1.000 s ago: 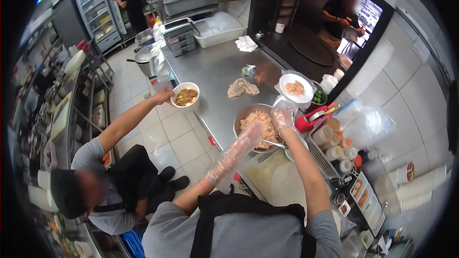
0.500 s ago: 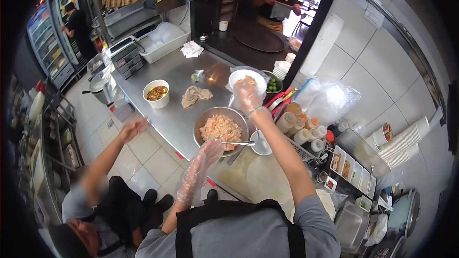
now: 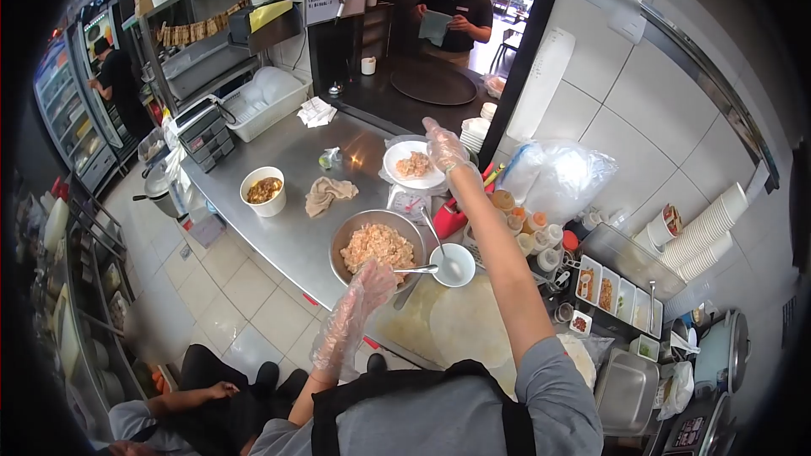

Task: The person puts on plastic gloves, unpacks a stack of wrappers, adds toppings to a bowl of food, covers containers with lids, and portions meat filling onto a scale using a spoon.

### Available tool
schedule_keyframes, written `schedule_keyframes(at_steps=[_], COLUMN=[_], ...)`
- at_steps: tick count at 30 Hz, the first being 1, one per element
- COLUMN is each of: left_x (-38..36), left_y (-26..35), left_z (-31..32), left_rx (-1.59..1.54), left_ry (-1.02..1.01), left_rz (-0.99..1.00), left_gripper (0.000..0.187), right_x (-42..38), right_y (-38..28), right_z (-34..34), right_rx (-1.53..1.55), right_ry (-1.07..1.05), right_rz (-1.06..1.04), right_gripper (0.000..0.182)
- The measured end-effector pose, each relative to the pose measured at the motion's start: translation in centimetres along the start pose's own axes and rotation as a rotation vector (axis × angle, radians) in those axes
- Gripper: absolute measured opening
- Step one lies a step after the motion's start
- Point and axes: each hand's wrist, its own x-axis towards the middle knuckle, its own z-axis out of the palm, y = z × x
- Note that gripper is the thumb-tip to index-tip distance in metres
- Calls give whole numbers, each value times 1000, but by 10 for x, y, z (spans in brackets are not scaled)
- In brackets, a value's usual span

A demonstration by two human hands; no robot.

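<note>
A metal bowl [image 3: 335, 257] holds a heap of pinkish chopped filling [image 3: 382, 245]. My left hand [image 3: 369, 285], in a clear plastic glove, is closed over its near rim, with the fingertips beside the filling; the thumb is hidden. A metal spoon [image 3: 418, 269] lies across the rim next to it. Farther up, my gloved right hand [image 3: 446, 148] hovers at the right edge of a white plate [image 3: 395, 154]. Its fingers are stretched out, holding nothing visible. Some filling [image 3: 414, 165] sits on this plate, which rests on a scale [image 3: 410, 203].
A white bowl [image 3: 463, 267] with a spoon stands right of the metal bowl. Left are a crumpled cloth [image 3: 329, 195] and a tub of brown food [image 3: 263, 191]. Sauce bottles [image 3: 541, 242] line the right. One person sits lower left; another stands beyond the pass-through.
My right hand has lifted off the plate to its right, uncovering the filling and scale. My left hand stays at the bowl. The seated person's raised arm has dropped; the view has shifted.
</note>
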Motion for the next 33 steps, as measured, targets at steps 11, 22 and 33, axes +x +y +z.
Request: schedule_keyframes(at_steps=[11,22,33], left_x=[31,44,37], left_y=[-12,-104,-182], left_z=[28,41,-31], left_rx=[-321,-625,-121], left_ry=[-370,-498,-464], left_rz=[-288,-898,-896], left_gripper=[90,78,63], right_x=[-213,-381,-369], right_y=[15,138,104], right_z=[-44,-39,-115], right_rx=[1109,1072,1221], right_ry=[-899,23,516], right_rz=[-111,459,258], right_gripper=[40,18,88])
